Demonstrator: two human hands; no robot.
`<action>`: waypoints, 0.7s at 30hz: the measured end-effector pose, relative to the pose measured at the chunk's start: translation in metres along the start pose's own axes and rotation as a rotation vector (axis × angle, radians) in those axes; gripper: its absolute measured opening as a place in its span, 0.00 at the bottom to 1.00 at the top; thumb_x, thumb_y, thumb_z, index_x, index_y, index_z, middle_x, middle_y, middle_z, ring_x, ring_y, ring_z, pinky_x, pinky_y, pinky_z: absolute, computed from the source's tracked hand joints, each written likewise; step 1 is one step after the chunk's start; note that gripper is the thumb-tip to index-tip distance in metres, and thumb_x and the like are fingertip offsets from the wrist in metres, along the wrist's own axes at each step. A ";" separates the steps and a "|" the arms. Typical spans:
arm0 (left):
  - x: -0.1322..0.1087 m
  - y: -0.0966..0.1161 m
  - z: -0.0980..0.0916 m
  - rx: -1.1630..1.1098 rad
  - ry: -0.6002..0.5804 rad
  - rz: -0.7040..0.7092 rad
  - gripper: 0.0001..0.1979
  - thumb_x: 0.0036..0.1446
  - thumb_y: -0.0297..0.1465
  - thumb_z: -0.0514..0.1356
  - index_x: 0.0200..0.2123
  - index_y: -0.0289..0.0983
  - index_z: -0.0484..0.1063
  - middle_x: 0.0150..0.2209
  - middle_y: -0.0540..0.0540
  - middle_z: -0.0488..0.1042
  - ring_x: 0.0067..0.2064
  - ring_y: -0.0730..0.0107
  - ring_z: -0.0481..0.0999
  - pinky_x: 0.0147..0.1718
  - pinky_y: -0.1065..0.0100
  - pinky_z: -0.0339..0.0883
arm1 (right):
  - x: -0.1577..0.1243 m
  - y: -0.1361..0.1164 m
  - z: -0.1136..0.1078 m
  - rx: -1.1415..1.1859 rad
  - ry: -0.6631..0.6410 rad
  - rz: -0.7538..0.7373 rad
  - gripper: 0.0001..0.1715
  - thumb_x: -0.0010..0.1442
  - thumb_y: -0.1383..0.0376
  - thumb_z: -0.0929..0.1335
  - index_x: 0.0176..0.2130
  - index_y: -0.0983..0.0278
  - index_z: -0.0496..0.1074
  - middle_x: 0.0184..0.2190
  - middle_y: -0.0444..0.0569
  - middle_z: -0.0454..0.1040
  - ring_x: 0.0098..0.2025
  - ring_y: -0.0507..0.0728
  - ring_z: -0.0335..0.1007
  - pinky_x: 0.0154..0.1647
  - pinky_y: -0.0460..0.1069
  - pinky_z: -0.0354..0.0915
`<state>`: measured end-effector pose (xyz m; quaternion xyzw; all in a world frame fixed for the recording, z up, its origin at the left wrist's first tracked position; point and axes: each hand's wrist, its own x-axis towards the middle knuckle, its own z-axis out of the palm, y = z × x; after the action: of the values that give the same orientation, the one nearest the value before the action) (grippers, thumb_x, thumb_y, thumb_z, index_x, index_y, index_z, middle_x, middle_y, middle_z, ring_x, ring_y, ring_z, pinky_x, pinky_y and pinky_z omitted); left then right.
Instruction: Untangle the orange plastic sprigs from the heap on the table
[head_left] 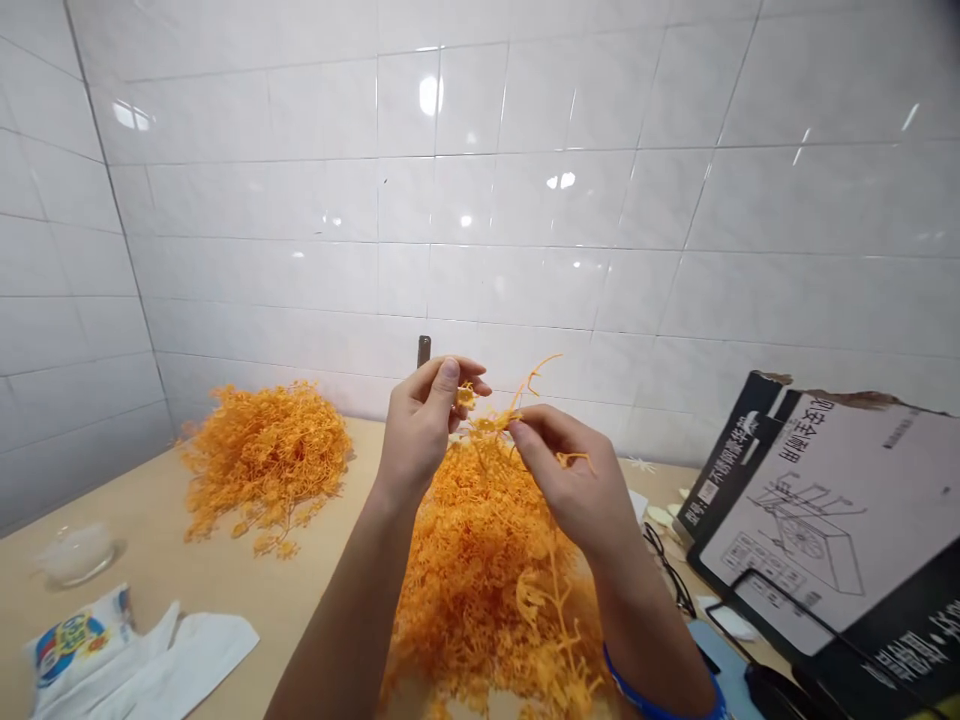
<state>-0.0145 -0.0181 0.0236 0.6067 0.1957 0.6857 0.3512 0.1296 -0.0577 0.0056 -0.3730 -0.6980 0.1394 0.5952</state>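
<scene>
Mid-frame, our left hand (427, 410) pinches an orange tuft (466, 397) in its grip, our right hand (577, 475) an orange sprig (495, 422). We seem partway: a heap (469, 540) lies below, a pile (266, 450) at left; which is finished, we can't tell. Lower left, a glass bowl (71, 572) on the desk (247, 580) holds something whitish.

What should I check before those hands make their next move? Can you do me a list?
1. Left hand has a grip: ok, thumb and fingers pinch a small orange clump.
2. Right hand has a grip: ok, its fingertips pinch an orange sprig.
3. Clump and sprig separate: cannot tell, they look tangled.
4. Big orange pile close by: ok, just below the hands.
5. Smaller orange pile apart: ok, off to the left.
6. Right hand clear of the cardboard box: ok, not touching.
</scene>
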 end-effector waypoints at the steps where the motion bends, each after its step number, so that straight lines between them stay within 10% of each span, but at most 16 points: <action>1: 0.001 0.000 -0.002 0.047 0.018 0.013 0.15 0.62 0.43 0.57 0.34 0.38 0.76 0.29 0.48 0.76 0.25 0.77 0.68 0.23 0.75 0.61 | 0.000 0.002 -0.005 -0.011 0.001 0.006 0.13 0.63 0.59 0.65 0.30 0.63 0.69 0.23 0.42 0.63 0.26 0.52 0.57 0.27 0.47 0.54; 14: 0.004 -0.009 0.001 -0.136 -0.043 -0.220 0.16 0.52 0.44 0.65 0.31 0.36 0.76 0.33 0.47 0.75 0.29 0.74 0.76 0.30 0.72 0.72 | 0.001 0.020 -0.024 0.281 0.367 0.069 0.12 0.63 0.58 0.67 0.30 0.61 0.67 0.26 0.43 0.63 0.27 0.50 0.59 0.25 0.44 0.57; 21: 0.005 -0.015 0.003 0.094 0.004 -0.137 0.14 0.54 0.42 0.65 0.33 0.37 0.81 0.32 0.46 0.79 0.36 0.70 0.75 0.37 0.69 0.69 | 0.001 0.019 -0.026 0.430 0.138 0.074 0.11 0.63 0.57 0.67 0.33 0.60 0.69 0.29 0.44 0.68 0.26 0.50 0.62 0.26 0.45 0.62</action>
<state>-0.0082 -0.0051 0.0172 0.6065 0.2697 0.6512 0.3680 0.1605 -0.0507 0.0008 -0.2718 -0.5957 0.2807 0.7018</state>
